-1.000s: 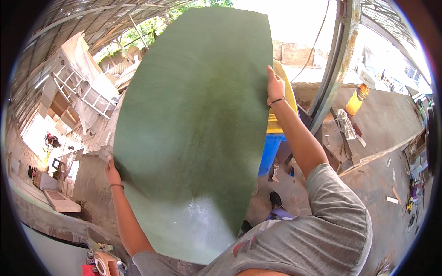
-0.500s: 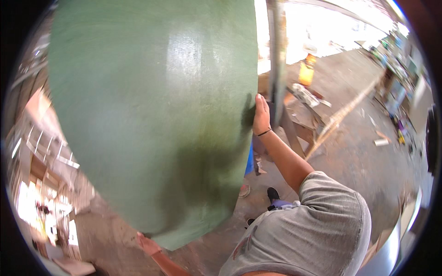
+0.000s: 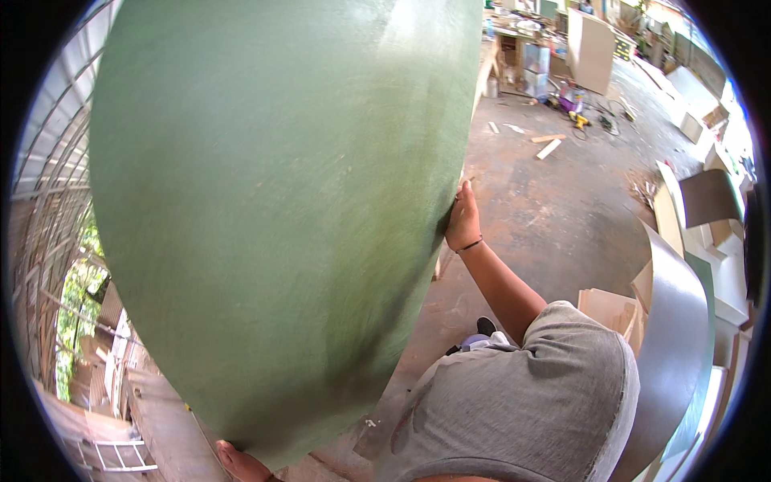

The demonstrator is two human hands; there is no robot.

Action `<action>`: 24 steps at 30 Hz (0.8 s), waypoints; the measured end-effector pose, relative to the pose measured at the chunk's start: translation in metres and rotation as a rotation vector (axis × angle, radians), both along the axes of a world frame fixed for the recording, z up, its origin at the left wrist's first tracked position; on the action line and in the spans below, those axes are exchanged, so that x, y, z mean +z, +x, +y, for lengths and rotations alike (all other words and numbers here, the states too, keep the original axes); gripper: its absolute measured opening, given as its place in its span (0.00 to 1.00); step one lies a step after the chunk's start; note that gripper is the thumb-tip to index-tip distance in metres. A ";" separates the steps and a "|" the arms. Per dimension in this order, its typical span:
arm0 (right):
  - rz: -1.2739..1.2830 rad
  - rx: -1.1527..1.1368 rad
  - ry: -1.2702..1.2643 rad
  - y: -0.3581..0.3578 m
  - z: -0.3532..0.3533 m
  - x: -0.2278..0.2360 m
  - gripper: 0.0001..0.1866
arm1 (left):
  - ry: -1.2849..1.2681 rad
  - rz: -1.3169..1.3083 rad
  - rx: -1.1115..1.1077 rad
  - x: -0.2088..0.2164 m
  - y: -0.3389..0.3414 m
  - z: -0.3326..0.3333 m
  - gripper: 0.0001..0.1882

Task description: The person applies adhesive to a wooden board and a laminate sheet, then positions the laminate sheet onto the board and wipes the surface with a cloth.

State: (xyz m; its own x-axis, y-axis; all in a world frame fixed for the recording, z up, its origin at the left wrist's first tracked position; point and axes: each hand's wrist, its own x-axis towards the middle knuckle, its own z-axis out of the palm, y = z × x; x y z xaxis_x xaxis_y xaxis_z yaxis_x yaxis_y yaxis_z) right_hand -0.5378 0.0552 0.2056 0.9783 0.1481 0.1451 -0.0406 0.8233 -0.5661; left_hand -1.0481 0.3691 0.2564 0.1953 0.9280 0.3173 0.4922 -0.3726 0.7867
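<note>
Green sheet (image 3: pixel 281 201) at 10 o'clock, filling much of the view. Right hand (image 3: pixel 463 218) grasps its edge near 3; left hand (image 3: pixel 241 463) grasps the lower edge at 7, fingers mostly hidden on both. Step looks like two-handed carrying. Next move probably calls for an even hold and clearance from the curved panel (image 3: pixel 671 337) at 4 o'clock.
</note>
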 end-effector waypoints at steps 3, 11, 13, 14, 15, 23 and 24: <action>0.055 -0.043 -0.001 0.027 -0.066 -0.017 0.33 | 0.030 -0.059 -0.170 0.009 0.065 -0.005 0.28; 0.194 -0.242 0.032 0.131 -0.194 -0.090 0.35 | -0.118 -0.368 -0.468 0.024 0.247 -0.045 0.12; 0.281 -0.261 0.018 0.162 -0.223 -0.112 0.39 | -0.118 -0.359 -0.582 0.045 0.299 -0.079 0.08; 0.327 -0.274 0.023 0.175 -0.233 -0.120 0.39 | -0.100 -0.316 -0.644 0.055 0.322 -0.096 0.09; 0.375 -0.285 0.029 0.186 -0.240 -0.129 0.40 | -0.055 -0.332 -0.573 0.061 0.342 -0.111 0.09; 0.470 -0.153 0.082 0.302 -0.292 -0.172 0.45 | 0.152 0.051 -0.468 0.085 0.474 -0.224 0.11; 0.504 -0.150 0.088 0.317 -0.296 -0.184 0.45 | 0.160 0.055 -0.475 0.083 0.491 -0.232 0.11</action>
State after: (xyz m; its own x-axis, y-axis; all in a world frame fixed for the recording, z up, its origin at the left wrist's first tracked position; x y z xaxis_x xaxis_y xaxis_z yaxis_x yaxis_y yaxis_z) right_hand -0.2205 -0.2411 0.0221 0.9392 0.0096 -0.3432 -0.1680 0.8847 -0.4349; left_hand -0.5573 0.1375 0.3392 0.6046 0.6730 0.4260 0.2780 -0.6795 0.6789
